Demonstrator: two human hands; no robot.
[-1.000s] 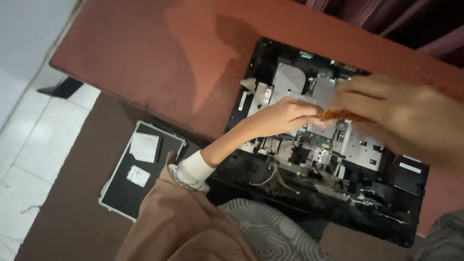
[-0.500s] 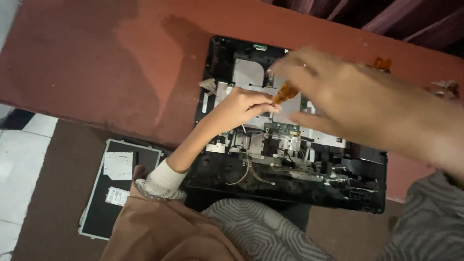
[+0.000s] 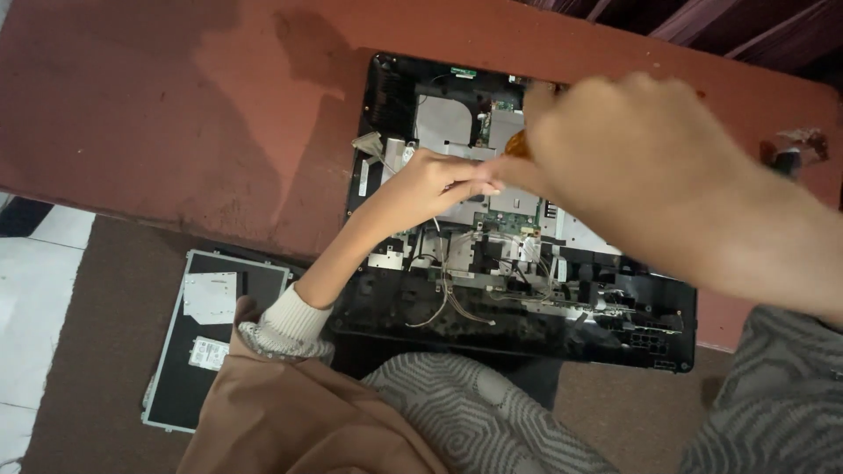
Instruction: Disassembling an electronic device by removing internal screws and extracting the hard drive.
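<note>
Down on the floor lies a flat panel [image 3: 215, 342], well apart. Next, the left hand [image 3: 421, 189] pinches down on the opened laptop [image 3: 518, 263] on the red table [image 3: 176, 114] — thin, breakable boards, best held by the black rim. Then the right hand [image 3: 632, 149] is clenched around an orange-handled tool [image 3: 516, 145].

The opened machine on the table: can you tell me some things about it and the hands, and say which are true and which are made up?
1. The opened device lies on a reddish-brown table. True.
2. The left hand rests flat on the floor. False: it touches the device's inner parts.
3. The right hand grips an orange-handled tool. True.
4. A flat panel lies on top of the table. False: it lies on the floor beside it.
</note>
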